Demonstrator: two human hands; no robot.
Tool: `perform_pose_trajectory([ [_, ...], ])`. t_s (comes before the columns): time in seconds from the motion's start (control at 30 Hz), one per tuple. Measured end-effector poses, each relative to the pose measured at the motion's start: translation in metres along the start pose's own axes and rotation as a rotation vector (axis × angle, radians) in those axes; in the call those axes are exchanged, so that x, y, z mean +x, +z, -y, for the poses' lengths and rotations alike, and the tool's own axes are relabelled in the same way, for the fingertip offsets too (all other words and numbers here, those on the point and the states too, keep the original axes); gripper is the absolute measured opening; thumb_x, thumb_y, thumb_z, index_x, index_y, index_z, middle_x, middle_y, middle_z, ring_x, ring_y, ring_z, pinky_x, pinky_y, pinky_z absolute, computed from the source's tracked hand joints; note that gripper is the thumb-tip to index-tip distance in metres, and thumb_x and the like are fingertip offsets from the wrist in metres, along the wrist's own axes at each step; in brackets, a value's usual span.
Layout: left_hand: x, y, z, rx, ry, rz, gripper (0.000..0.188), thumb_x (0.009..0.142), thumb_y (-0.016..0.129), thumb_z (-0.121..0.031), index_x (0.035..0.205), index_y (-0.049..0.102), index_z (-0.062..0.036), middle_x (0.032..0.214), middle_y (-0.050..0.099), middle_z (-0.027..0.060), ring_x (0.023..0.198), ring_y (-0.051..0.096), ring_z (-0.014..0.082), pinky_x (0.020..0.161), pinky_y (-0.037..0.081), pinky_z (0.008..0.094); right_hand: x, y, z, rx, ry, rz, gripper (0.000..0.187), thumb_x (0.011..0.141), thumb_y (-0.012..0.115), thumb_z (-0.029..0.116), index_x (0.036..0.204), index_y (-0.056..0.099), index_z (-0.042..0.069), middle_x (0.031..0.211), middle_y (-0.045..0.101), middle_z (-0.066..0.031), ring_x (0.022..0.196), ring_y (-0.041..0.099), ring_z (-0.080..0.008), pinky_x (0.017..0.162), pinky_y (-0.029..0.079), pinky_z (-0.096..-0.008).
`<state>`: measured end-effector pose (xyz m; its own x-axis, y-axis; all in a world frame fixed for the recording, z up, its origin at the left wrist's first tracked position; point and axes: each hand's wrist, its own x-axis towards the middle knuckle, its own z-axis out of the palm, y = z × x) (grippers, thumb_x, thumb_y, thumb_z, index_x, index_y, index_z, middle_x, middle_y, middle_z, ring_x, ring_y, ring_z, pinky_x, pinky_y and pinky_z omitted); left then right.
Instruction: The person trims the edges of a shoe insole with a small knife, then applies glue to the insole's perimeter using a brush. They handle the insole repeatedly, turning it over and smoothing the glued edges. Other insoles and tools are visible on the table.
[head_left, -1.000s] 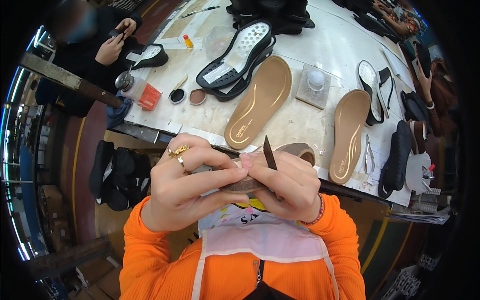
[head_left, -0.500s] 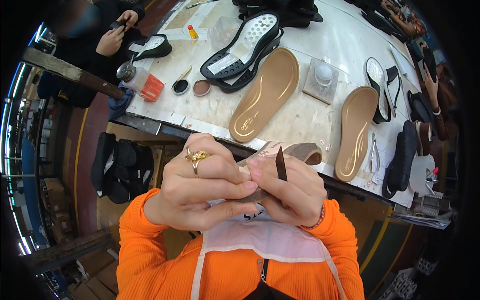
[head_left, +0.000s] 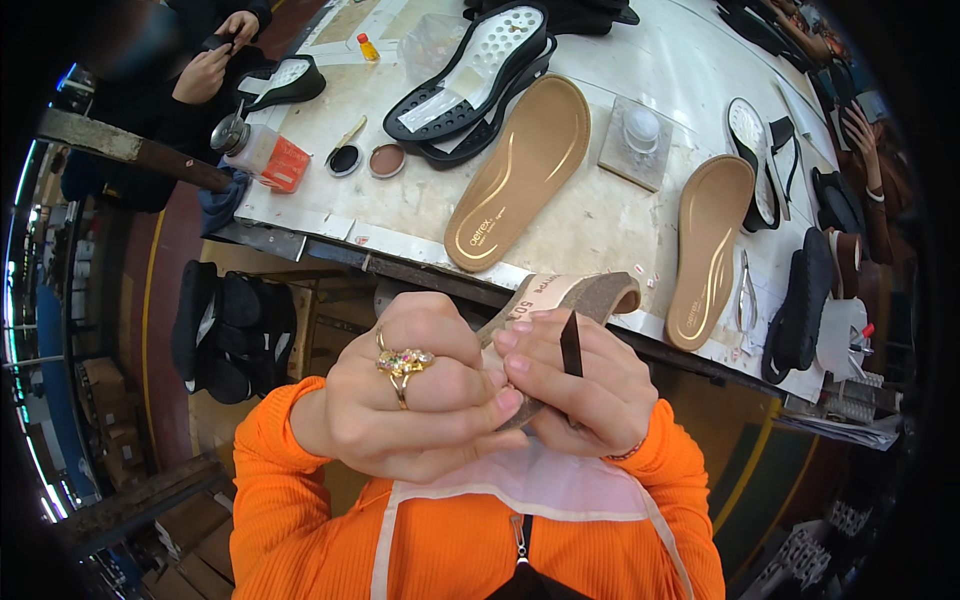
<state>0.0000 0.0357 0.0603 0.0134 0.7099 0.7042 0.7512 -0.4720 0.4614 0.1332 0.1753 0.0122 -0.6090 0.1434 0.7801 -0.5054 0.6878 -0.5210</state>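
Close under the camera, both my hands clasp a brown cork-like shoe sole whose pale pink side faces up. My left hand, with a jewelled gold ring, wraps the sole's near end. My right hand pinches the sole too and holds a thin dark blade-like tool upright between its fingers. My orange sleeves and a pale apron fill the bottom of the view.
On the worktable lie two tan insoles, black soles with white inserts, a small jar on a tile, pliers, and a glue can. Another person's hands work at the far left; dark shoes hang below.
My hands and the sole have come nearer to the camera and slid slightly right; the tool stays upright in my right hand. The table has shifted a little in view.
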Motion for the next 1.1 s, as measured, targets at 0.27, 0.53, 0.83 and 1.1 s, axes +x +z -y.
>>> perform_pose_trajectory([
  [0.27, 0.003, 0.005, 0.001, -0.01, 0.057, -0.02, 0.025, 0.056, 0.079, -0.006, 0.076, 0.067, 0.0035, 0.073, 0.057, 0.0046, 0.077, 0.055, 0.0245, 0.054, 0.041, 0.0336, -0.002, -0.005, 0.003, -0.006, 0.025, 0.021, 0.03, 0.062, 0.067, -0.003, 0.092, 0.068, -0.002, 0.093, 0.07, -0.0165, 0.084, 0.068, -0.0281, 0.076, 0.056, -0.038],
  [0.53, 0.003, 0.006, 0.0, -0.06, 0.048, -0.013, 0.022, 0.059, 0.079, -0.005, 0.073, 0.065, 0.0035, 0.071, 0.056, 0.0039, 0.074, 0.056, 0.0234, 0.053, 0.04, 0.0342, -0.004, -0.003, 0.004, 0.02, 0.034, 0.012, 0.029, 0.062, 0.067, -0.004, 0.092, 0.068, -0.002, 0.093, 0.07, -0.0169, 0.085, 0.068, -0.0286, 0.077, 0.057, -0.0386],
  [0.83, 0.007, 0.009, 0.002, -0.094, 0.075, -0.029, 0.02, 0.059, 0.079, -0.003, 0.07, 0.063, 0.003, 0.069, 0.054, 0.004, 0.07, 0.057, 0.0237, 0.053, 0.04, 0.0344, -0.005, -0.005, 0.005, 0.021, 0.037, 0.006, 0.032, 0.061, 0.068, -0.006, 0.093, 0.068, -0.002, 0.094, 0.07, -0.0167, 0.087, 0.068, -0.0292, 0.077, 0.056, -0.0386],
  [1.1, 0.006, 0.012, 0.001, -0.097, 0.05, -0.054, 0.021, 0.06, 0.08, -0.004, 0.07, 0.063, 0.0022, 0.068, 0.053, 0.0042, 0.071, 0.059, 0.0246, 0.053, 0.041, 0.0351, -0.006, -0.007, 0.006, 0.025, 0.039, 0.01, 0.034, 0.06, 0.068, -0.006, 0.094, 0.068, -0.002, 0.095, 0.07, -0.0169, 0.088, 0.068, -0.0296, 0.077, 0.056, -0.0385],
])
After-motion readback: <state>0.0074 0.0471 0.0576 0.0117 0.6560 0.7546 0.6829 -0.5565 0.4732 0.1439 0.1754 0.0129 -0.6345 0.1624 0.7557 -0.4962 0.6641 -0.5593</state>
